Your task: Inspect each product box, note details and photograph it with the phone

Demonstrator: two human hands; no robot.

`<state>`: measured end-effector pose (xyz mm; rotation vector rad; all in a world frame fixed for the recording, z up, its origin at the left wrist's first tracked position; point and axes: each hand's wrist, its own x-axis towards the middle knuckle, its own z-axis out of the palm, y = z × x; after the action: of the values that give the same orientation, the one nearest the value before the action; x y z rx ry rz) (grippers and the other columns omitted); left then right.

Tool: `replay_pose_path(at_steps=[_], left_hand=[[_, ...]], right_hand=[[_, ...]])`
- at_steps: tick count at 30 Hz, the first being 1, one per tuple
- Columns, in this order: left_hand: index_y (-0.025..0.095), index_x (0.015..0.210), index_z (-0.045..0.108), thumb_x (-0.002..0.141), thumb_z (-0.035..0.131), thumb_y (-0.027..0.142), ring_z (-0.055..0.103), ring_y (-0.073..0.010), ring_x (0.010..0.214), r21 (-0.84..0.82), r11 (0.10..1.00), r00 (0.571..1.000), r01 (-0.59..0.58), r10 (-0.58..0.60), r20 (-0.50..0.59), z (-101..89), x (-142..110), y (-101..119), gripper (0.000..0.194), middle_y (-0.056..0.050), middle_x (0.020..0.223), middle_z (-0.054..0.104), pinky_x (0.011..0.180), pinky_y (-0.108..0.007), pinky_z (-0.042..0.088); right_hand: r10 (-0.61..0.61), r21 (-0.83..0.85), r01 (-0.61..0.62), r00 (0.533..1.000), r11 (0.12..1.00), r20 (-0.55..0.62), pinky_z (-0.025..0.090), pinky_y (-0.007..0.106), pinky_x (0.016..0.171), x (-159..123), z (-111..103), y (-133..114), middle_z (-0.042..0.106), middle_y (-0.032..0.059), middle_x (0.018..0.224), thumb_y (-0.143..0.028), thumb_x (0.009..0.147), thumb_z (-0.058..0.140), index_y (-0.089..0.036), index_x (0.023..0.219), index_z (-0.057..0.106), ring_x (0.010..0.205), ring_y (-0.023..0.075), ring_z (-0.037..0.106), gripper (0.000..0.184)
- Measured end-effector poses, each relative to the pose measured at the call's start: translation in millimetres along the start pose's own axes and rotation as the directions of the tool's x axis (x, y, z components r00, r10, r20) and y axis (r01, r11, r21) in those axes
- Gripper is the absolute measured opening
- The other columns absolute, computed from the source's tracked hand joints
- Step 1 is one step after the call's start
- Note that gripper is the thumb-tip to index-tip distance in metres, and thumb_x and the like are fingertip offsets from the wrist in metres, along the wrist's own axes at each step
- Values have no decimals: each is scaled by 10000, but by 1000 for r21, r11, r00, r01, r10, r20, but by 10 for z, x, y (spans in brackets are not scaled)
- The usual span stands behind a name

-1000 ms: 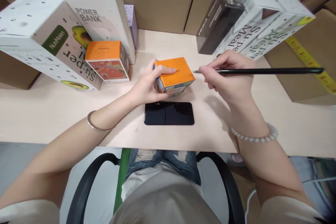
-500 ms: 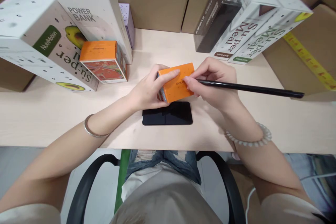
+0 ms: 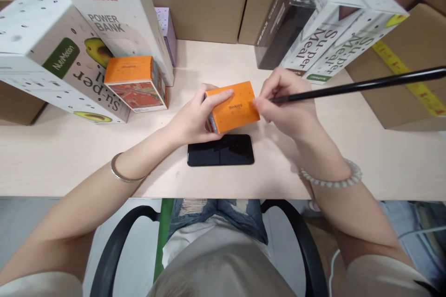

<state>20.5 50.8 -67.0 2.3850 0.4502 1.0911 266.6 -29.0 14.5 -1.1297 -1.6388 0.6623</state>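
Observation:
My left hand (image 3: 193, 118) is closed round a small orange box (image 3: 232, 106), holding it tilted just above the table, its orange face with small lettering turned up. My right hand (image 3: 287, 104) pinches a long thin black stick (image 3: 358, 85) near its tip, and its fingertips touch the box's right edge. The stick runs out to the right and slightly upward. A black phone (image 3: 220, 150) lies flat, screen dark, just below the box.
A second orange box (image 3: 134, 82) stands at the left beside large white cartons (image 3: 52, 60) and a white power bank box (image 3: 114, 14). A dark box (image 3: 280, 23) and white cartons (image 3: 334, 32) lean at the back right. Brown cardboard boxes (image 3: 198, 0) line the back. The table edge (image 3: 69, 192) runs near my lap.
My right hand came in from the right to the orange box's edge. The stick's far end dropped, then swung upward. The box was tilted so its lettered orange face shows.

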Motion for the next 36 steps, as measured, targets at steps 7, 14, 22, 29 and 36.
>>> replay_pose_path(at_steps=[7, 14, 22, 29, 36], left_hand=[[311, 1621, 439, 805, 906, 643, 591, -410, 1383, 131, 991, 999, 28, -24, -34, -43, -12, 68, 997, -156, 1407, 556, 1199, -603, 504], [288, 1646, 399, 856, 882, 540, 612, -362, 1350, 274, 956, 994, 110, -103, -41, -102, -15, 160, 960, -150, 1413, 547, 1087, -477, 597], [328, 1670, 378, 857, 891, 556, 597, -374, 1404, 197, 973, 992, 122, -114, -51, -83, -24, 119, 988, -147, 1465, 567, 1149, -517, 584], [379, 1691, 214, 848, 859, 704, 547, -417, 1493, 149, 987, 992, 53, -36, -118, -42, -18, -89, 1110, -163, 1644, 434, 1220, -618, 530], [368, 1573, 263, 884, 820, 696, 552, -379, 1389, 209, 977, 953, -34, 94, -288, -91, -47, -368, 944, -141, 1459, 434, 1229, -685, 472]], right_hand=[[439, -767, -235, 896, 598, 68, 390, 374, 684, 176, -194, 93, 603, 51, 621, -477, 967, 602, -256, 609, 521, 662, 229, 583, 429], [659, -869, -26, 662, 495, 356, 383, 336, 686, 135, -68, 44, 782, 91, 873, -536, 1058, 449, -209, 817, 696, 742, 215, 652, 475], [630, -883, -6, 703, 470, 330, 371, 334, 682, 92, -35, -2, 788, 50, 872, -433, 984, 554, -238, 848, 681, 741, 214, 650, 269], [462, -833, 46, 815, 552, 351, 512, 396, 817, -49, 14, -216, 809, 126, 1076, -484, 895, 748, -195, 1023, 765, 985, 322, 754, 316], [302, -542, 189, 661, 819, 687, 567, 490, 1058, -277, 141, -196, 710, 153, 1304, -340, 764, 949, -166, 1303, 725, 1245, 369, 672, 608]])
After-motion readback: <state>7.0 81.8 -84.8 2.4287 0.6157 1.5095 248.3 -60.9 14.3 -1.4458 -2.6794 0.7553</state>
